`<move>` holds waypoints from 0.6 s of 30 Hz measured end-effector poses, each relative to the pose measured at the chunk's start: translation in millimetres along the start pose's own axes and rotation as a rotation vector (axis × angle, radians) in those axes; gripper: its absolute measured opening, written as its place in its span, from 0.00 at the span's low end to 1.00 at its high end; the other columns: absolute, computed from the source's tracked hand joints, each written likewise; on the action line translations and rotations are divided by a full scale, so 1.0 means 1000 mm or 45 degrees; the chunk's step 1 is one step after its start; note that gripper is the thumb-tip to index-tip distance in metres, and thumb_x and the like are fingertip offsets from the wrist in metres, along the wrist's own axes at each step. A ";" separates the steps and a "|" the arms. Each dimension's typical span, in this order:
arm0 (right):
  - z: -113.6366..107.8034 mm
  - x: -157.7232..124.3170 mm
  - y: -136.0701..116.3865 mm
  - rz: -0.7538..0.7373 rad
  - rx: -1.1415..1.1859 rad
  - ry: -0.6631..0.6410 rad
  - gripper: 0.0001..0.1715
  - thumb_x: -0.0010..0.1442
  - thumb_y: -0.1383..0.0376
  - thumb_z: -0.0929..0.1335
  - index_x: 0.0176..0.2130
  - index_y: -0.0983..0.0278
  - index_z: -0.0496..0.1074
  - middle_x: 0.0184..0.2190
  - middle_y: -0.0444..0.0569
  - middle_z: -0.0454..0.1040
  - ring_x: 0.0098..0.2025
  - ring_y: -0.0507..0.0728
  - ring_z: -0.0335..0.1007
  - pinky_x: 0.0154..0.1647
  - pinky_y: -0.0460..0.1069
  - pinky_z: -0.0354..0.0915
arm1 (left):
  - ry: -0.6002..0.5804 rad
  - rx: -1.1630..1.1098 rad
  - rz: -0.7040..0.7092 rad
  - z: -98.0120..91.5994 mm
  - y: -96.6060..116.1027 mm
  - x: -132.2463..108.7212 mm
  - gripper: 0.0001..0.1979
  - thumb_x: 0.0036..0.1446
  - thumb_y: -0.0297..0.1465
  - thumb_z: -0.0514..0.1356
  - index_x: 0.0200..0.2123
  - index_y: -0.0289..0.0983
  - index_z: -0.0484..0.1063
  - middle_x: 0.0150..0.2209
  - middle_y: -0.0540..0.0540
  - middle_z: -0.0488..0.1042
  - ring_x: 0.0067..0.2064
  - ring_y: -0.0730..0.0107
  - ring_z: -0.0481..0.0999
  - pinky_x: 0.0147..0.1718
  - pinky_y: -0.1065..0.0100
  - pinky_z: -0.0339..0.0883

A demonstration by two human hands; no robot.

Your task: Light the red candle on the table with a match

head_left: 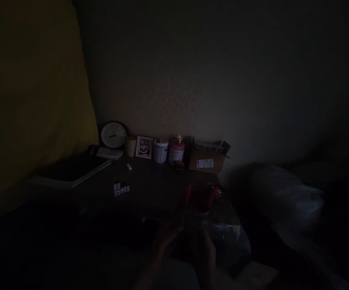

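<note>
The picture is very dark. My left hand (168, 238) and my right hand (207, 246) are close together at the near edge of the table, low in the view. Shadow and blur swallow the fingers of both, so whether anything lies between them is not visible. Just beyond the hands are two red upright pieces, one on the left (188, 194) and one on the right (212, 195), with a dark shape between them. Beside the right piece lies a small tangle of thin yellowish items (219, 192).
Against the wall stand a round clock (114, 135), a ribbed cup (131, 146), a framed panda picture (144, 148), a white tin (161, 151), a pink tin (176, 154) and an open cardboard box (207, 161). A white-segmented block (121, 189) lies left. Plastic-wrapped bulk (289, 197) sits right.
</note>
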State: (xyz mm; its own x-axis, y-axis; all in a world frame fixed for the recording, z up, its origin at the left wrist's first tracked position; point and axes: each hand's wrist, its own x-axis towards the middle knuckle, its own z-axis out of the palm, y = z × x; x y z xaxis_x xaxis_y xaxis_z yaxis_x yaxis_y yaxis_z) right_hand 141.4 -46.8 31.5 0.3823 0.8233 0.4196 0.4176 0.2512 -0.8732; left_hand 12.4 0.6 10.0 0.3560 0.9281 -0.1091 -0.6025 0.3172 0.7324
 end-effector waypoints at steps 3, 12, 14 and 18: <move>0.001 0.000 0.010 -0.020 -0.080 -0.042 0.15 0.58 0.55 0.62 0.37 0.58 0.75 0.32 0.48 0.77 0.32 0.57 0.74 0.30 0.45 0.69 | -0.004 0.076 0.028 0.002 0.006 -0.004 0.14 0.45 0.35 0.67 0.38 0.40 0.77 0.48 0.45 0.76 0.55 0.52 0.68 0.54 0.56 0.60; -0.003 0.002 0.000 0.016 -0.024 -0.124 0.17 0.60 0.54 0.60 0.36 0.56 0.75 0.29 0.47 0.77 0.29 0.57 0.73 0.25 0.45 0.68 | -0.042 -0.035 0.021 0.004 0.004 -0.002 0.15 0.46 0.33 0.67 0.40 0.39 0.76 0.46 0.44 0.77 0.53 0.53 0.70 0.52 0.57 0.62; -0.003 0.002 -0.002 0.026 -0.020 -0.132 0.17 0.60 0.55 0.60 0.37 0.56 0.75 0.30 0.47 0.77 0.30 0.57 0.73 0.26 0.45 0.68 | -0.047 -0.034 0.003 0.006 0.005 -0.004 0.14 0.46 0.32 0.66 0.39 0.39 0.76 0.44 0.44 0.78 0.51 0.53 0.71 0.51 0.57 0.63; -0.003 0.002 0.001 -0.001 -0.071 -0.129 0.17 0.60 0.56 0.60 0.35 0.57 0.75 0.29 0.46 0.77 0.30 0.56 0.73 0.26 0.44 0.68 | 0.003 -0.007 0.016 0.004 0.002 -0.001 0.13 0.45 0.32 0.67 0.37 0.39 0.77 0.43 0.45 0.78 0.50 0.54 0.73 0.51 0.58 0.64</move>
State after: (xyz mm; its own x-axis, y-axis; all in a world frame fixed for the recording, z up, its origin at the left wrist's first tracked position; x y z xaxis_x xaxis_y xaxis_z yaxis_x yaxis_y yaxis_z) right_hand 145.3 -46.6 32.1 0.2976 0.8710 0.3909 0.4643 0.2257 -0.8564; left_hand 13.4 -0.2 14.5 0.3462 0.9327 -0.1015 -0.6109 0.3062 0.7301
